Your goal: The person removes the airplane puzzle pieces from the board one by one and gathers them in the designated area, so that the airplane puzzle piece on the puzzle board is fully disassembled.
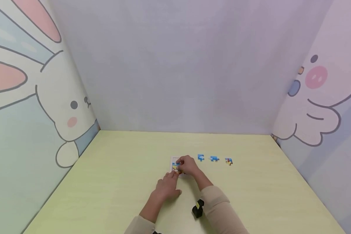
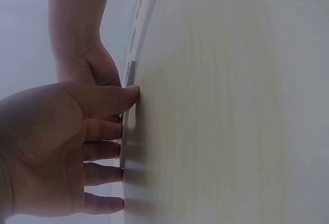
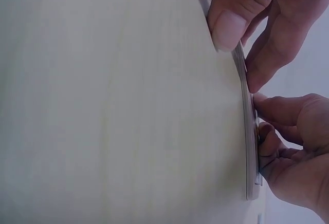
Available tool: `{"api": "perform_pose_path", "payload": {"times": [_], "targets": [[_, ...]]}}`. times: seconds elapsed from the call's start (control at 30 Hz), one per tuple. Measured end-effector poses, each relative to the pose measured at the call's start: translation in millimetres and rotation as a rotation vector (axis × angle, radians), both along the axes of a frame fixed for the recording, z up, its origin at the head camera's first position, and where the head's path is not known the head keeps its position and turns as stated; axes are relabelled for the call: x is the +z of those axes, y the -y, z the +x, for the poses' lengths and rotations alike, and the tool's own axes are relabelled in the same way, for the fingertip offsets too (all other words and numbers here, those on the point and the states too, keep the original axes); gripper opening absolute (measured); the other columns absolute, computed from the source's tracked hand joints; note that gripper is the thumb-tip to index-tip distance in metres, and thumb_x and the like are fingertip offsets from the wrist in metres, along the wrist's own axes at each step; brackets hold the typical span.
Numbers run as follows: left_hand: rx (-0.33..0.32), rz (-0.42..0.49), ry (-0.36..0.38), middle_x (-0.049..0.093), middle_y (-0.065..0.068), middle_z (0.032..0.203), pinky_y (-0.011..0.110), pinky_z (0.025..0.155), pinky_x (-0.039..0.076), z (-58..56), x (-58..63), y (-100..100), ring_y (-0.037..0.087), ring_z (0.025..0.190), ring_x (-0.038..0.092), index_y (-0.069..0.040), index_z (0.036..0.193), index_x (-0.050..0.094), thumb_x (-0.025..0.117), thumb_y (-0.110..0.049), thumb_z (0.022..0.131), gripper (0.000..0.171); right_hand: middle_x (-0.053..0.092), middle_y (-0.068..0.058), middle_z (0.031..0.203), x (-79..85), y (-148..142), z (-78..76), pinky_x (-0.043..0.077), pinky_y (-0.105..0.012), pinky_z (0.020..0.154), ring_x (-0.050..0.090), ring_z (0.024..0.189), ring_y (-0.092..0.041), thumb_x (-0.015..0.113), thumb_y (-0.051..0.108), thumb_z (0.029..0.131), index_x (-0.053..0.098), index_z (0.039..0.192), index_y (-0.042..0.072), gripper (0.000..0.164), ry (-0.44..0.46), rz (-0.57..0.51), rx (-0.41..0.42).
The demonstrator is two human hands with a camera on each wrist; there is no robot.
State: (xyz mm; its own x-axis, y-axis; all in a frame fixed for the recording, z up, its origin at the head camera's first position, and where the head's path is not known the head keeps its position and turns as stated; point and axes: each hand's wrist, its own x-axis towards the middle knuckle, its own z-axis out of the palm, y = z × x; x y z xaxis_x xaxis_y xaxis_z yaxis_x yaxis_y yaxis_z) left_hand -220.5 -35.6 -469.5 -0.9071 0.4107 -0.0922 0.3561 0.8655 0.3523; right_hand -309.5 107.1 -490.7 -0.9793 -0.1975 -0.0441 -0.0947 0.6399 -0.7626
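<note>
A small white-framed jigsaw puzzle [image 1: 173,165] with blue and yellow parts lies on the table, partly covered by both hands. My left hand [image 1: 167,186] rests at its near edge, fingers fairly straight and thumb spread out to the side. In the left wrist view the fingertips [image 2: 105,173] of that hand meet the board's thin edge [image 2: 128,85]. Bent over the board, my right hand [image 1: 188,165] pinches a puzzle piece low over the picture, largely hidden by the fingers. From the right wrist view, the right hand [image 3: 303,152] has curled fingers right at the board's top.
Three loose jigsaw pieces lie in a row right of the board: a blue and white one [image 1: 200,157], a blue one [image 1: 214,158] and a red, yellow and blue one [image 1: 228,161]. A black wrist camera [image 1: 197,209] sits by the right sleeve. Cartoon-printed walls enclose the pale table [image 1: 111,182].
</note>
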Motion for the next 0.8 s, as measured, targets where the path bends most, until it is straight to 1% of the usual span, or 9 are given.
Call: {"api": "perform_pose_path", "payload": {"times": [0.17, 0.37, 0.6, 0.8], "targets": [[-0.001, 0.000, -0.003, 0.046, 0.021, 0.148, 0.063, 0.094, 0.044, 2.4, 1.8, -0.1, 0.043, 0.136, 0.042, 0.004, 0.141, 0.051, 0.075, -0.027, 0.088, 0.065, 0.061, -0.006, 0.080, -0.7, -0.5, 2.6, 0.049, -0.026, 0.059, 0.055, 0.069, -0.017, 0.072, -0.001, 0.084, 0.072, 0.104, -0.002, 0.019, 0.004, -0.018, -0.003], [-0.006, -0.007, -0.007, 0.045, 0.020, 0.149, 0.062, 0.095, 0.044, 0.3, -0.8, -1.0, 0.042, 0.137, 0.041, 0.004, 0.142, 0.050, 0.074, -0.028, 0.088, 0.067, 0.059, -0.005, 0.078, 0.9, -1.5, 5.6, 0.048, -0.027, 0.057, 0.054, 0.064, -0.016, 0.072, -0.001, 0.084, 0.071, 0.102, -0.002, 0.018, -0.011, -0.049, -0.010], [0.004, -0.013, 0.004, 0.045, 0.020, 0.149, 0.062, 0.096, 0.044, -0.8, -2.7, -1.4, 0.041, 0.137, 0.041, 0.004, 0.141, 0.051, 0.074, -0.028, 0.088, 0.066, 0.059, -0.007, 0.081, -3.6, -3.5, 4.5, 0.046, -0.027, 0.059, 0.053, 0.068, -0.018, 0.069, -0.004, 0.085, 0.067, 0.101, 0.000, 0.017, 0.019, -0.171, -0.039], [0.009, -0.025, 0.002, 0.045, 0.020, 0.149, 0.061, 0.095, 0.044, -3.0, -6.1, -2.4, 0.040, 0.137, 0.042, 0.003, 0.141, 0.051, 0.074, -0.029, 0.088, 0.065, 0.059, -0.006, 0.082, -8.1, -5.3, 4.1, 0.047, -0.027, 0.063, 0.054, 0.074, -0.017, 0.065, -0.007, 0.088, 0.067, 0.098, 0.000, 0.013, -0.015, -0.235, -0.063]]}}
